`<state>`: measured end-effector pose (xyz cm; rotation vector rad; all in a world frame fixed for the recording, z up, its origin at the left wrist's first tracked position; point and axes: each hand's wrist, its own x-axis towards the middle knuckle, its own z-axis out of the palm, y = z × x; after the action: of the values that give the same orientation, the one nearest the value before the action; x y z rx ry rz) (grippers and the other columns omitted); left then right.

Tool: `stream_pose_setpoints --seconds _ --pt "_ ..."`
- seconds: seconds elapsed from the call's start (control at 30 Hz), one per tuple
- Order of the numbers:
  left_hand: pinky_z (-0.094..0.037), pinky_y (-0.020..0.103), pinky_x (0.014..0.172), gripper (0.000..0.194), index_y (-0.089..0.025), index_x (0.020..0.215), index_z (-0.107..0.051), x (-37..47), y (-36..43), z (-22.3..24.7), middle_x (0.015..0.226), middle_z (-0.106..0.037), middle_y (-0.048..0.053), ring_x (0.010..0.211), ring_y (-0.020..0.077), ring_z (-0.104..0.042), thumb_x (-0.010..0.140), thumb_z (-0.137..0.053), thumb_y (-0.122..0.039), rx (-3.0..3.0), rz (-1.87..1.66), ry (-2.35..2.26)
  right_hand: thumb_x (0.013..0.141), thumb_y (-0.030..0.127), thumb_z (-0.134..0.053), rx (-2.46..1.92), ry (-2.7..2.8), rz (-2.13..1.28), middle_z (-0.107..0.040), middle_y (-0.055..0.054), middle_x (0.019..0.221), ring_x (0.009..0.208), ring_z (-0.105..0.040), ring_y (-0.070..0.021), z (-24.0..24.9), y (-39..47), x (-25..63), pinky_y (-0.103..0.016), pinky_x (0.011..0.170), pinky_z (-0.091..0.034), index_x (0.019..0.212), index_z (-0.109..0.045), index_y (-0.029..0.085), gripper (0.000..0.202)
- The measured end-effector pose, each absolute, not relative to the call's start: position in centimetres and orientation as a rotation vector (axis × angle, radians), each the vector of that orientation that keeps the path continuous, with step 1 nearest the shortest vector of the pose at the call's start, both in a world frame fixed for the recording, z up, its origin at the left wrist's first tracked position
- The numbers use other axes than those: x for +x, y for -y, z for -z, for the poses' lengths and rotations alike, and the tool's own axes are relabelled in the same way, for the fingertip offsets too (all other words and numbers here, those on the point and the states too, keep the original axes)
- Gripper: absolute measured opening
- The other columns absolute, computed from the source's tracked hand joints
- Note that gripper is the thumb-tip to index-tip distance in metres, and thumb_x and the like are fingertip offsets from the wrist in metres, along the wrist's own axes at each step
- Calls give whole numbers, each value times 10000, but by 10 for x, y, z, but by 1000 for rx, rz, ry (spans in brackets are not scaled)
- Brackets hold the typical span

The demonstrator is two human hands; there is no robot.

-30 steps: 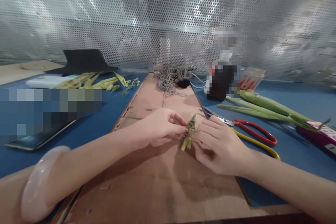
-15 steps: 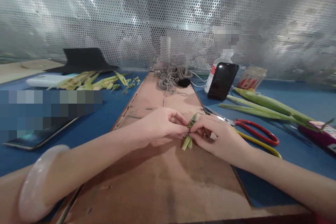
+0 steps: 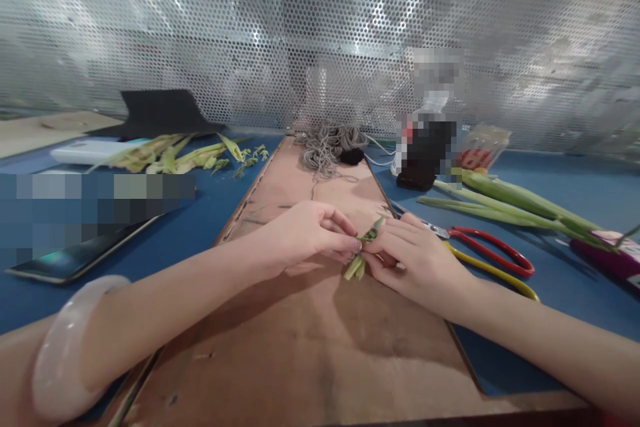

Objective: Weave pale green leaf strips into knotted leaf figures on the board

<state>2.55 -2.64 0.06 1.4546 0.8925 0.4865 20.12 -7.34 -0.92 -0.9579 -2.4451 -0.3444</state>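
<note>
A small bundle of green leaf pieces (image 3: 355, 267) is pinched between my two hands, above the wooden board (image 3: 300, 347). Its pale cut ends point down towards me, and a darker leafy tip rises beyond the fingers. My left hand (image 3: 320, 237) grips it from the left with thumb and fingers together. From the other side, my right hand (image 3: 413, 247) has its fingertips closed on the same bundle. The fingers cover its middle. Scissors (image 3: 493, 250) with one red and one yellow handle lie just beyond my right hand, their blades partly hidden.
Tangled grey cord (image 3: 330, 147) lies at the board's far end. Plant scraps (image 3: 180, 153) and a tablet-like device (image 3: 90, 253) are on the left. Long green leaves (image 3: 520, 200), a jar (image 3: 483, 147) and a purple package (image 3: 607, 253) stand or lie right. Perforated metal sheet (image 3: 300, 33) closes the back.
The bundle has tilted slightly, its leafy tip leaning further right and its cut ends shifting a little left. Both hands keep hold, with the right fingers shifted slightly.
</note>
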Motion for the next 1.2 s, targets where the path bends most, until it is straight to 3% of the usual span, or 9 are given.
stream_pose_setpoints --seconds 0.63,0.83,1.07,1.2 --pt "-462 247 664 139 -148 759 -585 25 23 8 733 -661 20 711 144 -617 640 -637 -197 1625 -493 -803 845 120 -349 -773 2639 630 -519 -35 604 599 -430 -141 4 71 205 -282 585 -334 653 -533 148 267" --pt "-466 236 645 154 -146 779 -619 27 23 11 755 -677 38 715 154 -620 646 -617 -225 1664 -490 -816 859 88 -273 -659 2699 739 -580 -80 677 709 -510 -185 0 72 208 -345 653 -407 752 -584 127 331" --pt "-462 228 627 169 -129 788 -624 32 25 16 712 -666 38 682 148 -609 631 -604 -189 1531 -538 -814 835 61 -275 -588 2744 722 -593 -90 684 800 -552 -206 -5 72 210 -405 796 -436 716 -593 134 347" --pt "-453 214 583 162 -133 773 -635 34 25 16 697 -666 30 666 150 -607 631 -600 -203 1491 -513 -833 828 73 -301 -532 2823 629 -561 -60 612 739 -573 -200 -10 67 209 -368 717 -473 636 -569 154 339"
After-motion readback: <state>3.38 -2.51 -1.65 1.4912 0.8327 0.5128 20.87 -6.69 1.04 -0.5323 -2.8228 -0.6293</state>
